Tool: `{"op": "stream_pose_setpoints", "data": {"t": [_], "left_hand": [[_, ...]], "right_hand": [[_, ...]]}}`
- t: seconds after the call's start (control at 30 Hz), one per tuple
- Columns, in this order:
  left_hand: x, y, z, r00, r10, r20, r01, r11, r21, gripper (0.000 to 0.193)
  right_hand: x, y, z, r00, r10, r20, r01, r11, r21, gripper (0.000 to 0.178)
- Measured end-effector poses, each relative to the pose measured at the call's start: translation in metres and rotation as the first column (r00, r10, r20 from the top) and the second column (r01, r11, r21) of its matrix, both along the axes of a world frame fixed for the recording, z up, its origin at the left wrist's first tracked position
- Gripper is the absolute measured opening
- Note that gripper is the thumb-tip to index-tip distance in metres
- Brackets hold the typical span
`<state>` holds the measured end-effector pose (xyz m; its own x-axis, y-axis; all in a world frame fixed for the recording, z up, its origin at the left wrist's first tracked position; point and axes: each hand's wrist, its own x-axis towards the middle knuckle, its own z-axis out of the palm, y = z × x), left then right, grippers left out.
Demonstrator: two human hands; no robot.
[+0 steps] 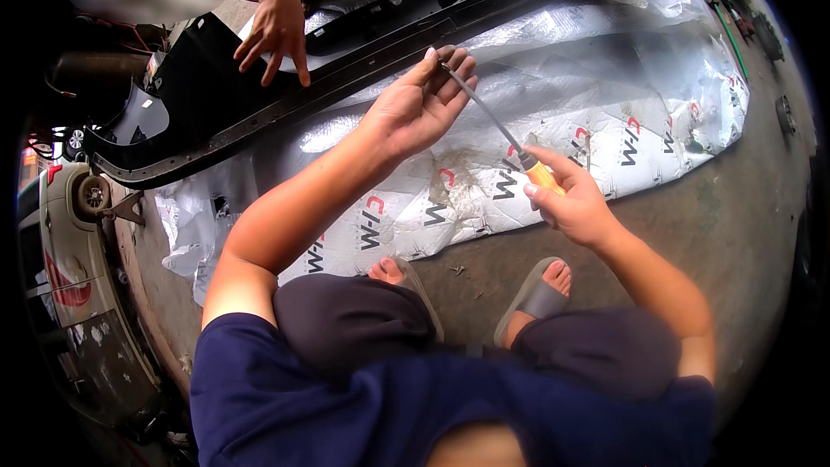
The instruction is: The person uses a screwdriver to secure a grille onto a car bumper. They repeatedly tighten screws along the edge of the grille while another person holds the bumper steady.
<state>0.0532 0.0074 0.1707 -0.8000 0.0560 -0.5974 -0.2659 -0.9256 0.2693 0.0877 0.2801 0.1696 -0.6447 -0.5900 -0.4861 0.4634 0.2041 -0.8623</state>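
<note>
My right hand (572, 197) is closed around the yellow-orange handle of a screwdriver (497, 121). Its thin metal shaft slants up and left to my left hand (418, 109). That hand is turned palm up, its thumb and index finger drawn together right by the screwdriver's tip. Whatever may be pinched there is too small to make out. Just beyond my left hand lies a long black car bumper (337, 85). Another person's hand (275, 30) reaches down with spread fingers over the bumper, to the left of mine.
A silver-and-white printed foil sheet (553, 175) lies under the bumper on the concrete floor (692, 216). Small screw-like pieces (456, 271) lie between my sandalled feet. A light-coloured vehicle (73, 268) stands at the left. A green rod (731, 39) lies at the far right.
</note>
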Motion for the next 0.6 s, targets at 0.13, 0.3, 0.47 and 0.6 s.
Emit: {"op": "stream_pose_setpoints", "data": {"t": [0.13,0.3,0.47,0.6], "left_hand": [[-0.006,0.006,-0.006,0.999,0.037,-0.038,-0.036,0.999,0.03,0.025],[-0.017,0.011,0.001,0.989,0.021,-0.145,-0.046,0.985,-0.168,0.026],[0.004,0.016,0.01,0.943,-0.093,-0.32,-0.007,0.954,-0.3,0.03],[0.027,0.036,0.012,0.857,-0.236,-0.458,0.051,0.923,-0.381,0.032]], "right_hand": [[0.006,-0.007,0.013,0.944,-0.096,0.316,0.137,0.985,-0.107,0.056],[0.0,-0.014,-0.001,0.995,-0.1,0.025,0.102,0.985,-0.142,0.053],[0.011,-0.007,-0.024,0.965,-0.106,-0.238,0.097,0.994,-0.049,0.045],[0.021,0.002,-0.045,0.995,-0.004,-0.104,-0.006,0.995,-0.096,0.026]]}}
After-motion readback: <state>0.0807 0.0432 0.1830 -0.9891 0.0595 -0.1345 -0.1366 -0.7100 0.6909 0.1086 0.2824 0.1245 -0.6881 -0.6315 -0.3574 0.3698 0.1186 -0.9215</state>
